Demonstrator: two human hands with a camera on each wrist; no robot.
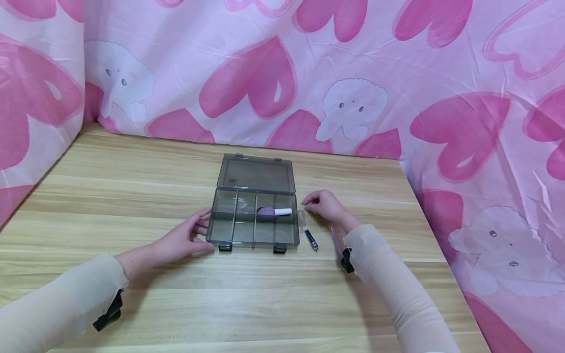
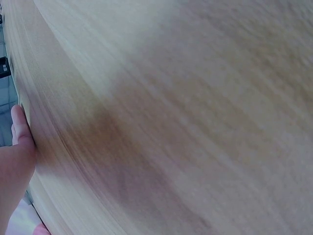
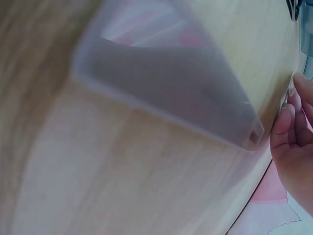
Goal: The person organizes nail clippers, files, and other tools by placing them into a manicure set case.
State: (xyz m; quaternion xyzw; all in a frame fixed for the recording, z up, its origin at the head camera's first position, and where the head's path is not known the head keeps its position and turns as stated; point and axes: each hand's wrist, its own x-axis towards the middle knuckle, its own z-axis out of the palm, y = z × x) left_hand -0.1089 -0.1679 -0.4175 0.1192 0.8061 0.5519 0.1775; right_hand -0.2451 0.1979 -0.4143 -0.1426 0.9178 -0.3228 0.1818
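Seemingly, the left hand (image 1: pixel 178 240), fingers spread, steadies the translucent grey plastic compartment box (image 1: pixel 243 230) from its left. Right of the box, the right hand (image 1: pixel 325 205) bunches its fingertips; whether they pinch anything I cannot tell. The next move calls for fingertip precision.

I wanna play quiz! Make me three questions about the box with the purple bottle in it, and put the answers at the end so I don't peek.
1. True or false: the lid of the box is shut.
2. Pick one. What lies inside the box?
a) a comb
b) a purple bottle with a white cap
c) a pair of scissors
3. Which of the person's hands is nearer to the nail clipper?

Key:
1. False, the lid is folded back and open.
2. b
3. The right hand.
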